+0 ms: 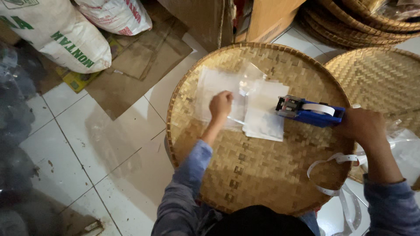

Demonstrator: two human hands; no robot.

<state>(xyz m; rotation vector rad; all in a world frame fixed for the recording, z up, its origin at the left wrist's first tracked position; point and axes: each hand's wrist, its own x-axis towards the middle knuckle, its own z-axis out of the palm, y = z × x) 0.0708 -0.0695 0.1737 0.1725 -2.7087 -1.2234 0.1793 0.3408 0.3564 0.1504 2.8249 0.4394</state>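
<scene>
Left hand (221, 105) pressing clear plastic bags (238, 102) on round woven tray (245, 175); right hand (363, 126) gripping blue label gun (308, 111), white tape strip (334, 175) trailing.

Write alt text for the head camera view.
Over a round woven bamboo tray, the right hand holds a blue label gun at a stack of clear plastic bags, which the left hand presses flat.
</scene>
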